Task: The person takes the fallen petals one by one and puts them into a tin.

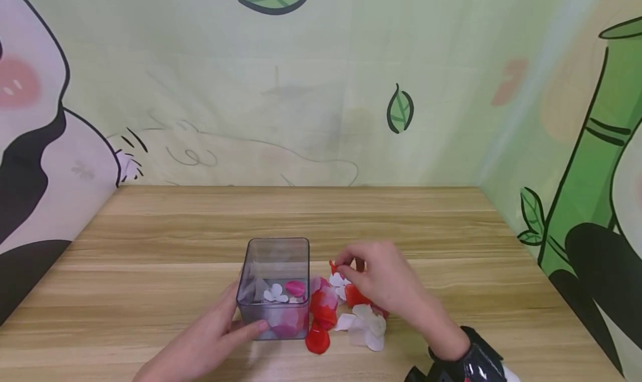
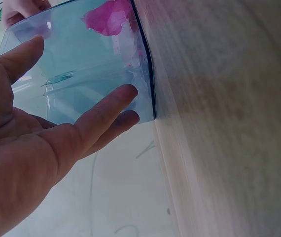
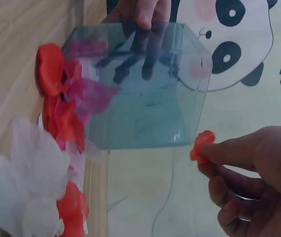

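Note:
A clear, smoky plastic box (image 1: pixel 273 320) stands on the table with its top uncovered, holding pink and white petals (image 1: pixel 275 293). My left hand (image 1: pixel 220 337) grips its left side, thumb on the front wall and fingers along the side; the left wrist view shows those fingertips (image 2: pixel 128 91) against the plastic. Between thumb and index finger, my right hand (image 1: pixel 383 279) pinches a small red petal (image 3: pixel 202 145), just right of the box and above a petal pile. That pile mixes red petals (image 1: pixel 323 314), pink ones and white petals (image 1: pixel 368 327), and lies close along the box's right side.
The wooden table (image 1: pixel 150 293) reaches back to a printed cloth backdrop (image 1: pixel 311 92) with leaves, bamboo and pandas. A round red petal (image 1: pixel 318 340) lies at the pile's front edge. A black band (image 1: pixel 466 359) wraps the right wrist.

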`<state>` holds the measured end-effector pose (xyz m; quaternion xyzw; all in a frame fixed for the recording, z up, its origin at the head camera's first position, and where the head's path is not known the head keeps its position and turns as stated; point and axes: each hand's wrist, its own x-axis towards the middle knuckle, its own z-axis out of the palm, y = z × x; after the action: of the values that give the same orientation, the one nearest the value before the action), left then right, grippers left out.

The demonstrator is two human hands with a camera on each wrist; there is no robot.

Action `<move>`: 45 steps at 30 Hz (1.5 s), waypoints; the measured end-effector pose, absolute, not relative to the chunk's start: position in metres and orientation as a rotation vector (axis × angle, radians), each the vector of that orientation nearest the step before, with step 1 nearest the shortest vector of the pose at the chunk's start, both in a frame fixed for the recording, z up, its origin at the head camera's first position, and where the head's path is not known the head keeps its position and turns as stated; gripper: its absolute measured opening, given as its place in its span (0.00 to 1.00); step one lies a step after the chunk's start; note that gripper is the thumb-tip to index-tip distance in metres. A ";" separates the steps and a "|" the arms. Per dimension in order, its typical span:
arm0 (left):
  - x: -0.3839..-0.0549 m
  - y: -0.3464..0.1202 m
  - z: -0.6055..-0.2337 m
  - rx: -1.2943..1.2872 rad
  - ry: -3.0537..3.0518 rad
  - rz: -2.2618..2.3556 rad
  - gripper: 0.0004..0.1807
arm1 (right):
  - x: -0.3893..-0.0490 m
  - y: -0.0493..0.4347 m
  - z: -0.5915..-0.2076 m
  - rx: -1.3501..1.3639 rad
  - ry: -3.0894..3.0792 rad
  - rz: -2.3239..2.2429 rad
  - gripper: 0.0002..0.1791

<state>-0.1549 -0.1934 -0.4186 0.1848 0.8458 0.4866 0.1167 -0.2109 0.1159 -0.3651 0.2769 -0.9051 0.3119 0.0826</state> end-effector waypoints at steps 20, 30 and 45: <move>-0.155 -0.192 -0.417 0.517 2.460 1.430 0.47 | -0.192 0.083 -0.363 1.111 -2.335 1.117 0.10; -0.155 -0.194 -0.419 0.559 2.471 1.440 0.47 | -0.192 0.077 -0.367 1.129 -2.352 1.076 0.09; -0.155 -0.193 -0.419 0.515 2.488 1.409 0.47 | -0.197 0.109 -0.366 0.961 -2.461 1.006 0.07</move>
<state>-0.1555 -0.1925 -0.4189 0.1760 0.8504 0.4815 0.1178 -0.1967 0.1086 -0.3660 0.3357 -0.8598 0.3515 0.1569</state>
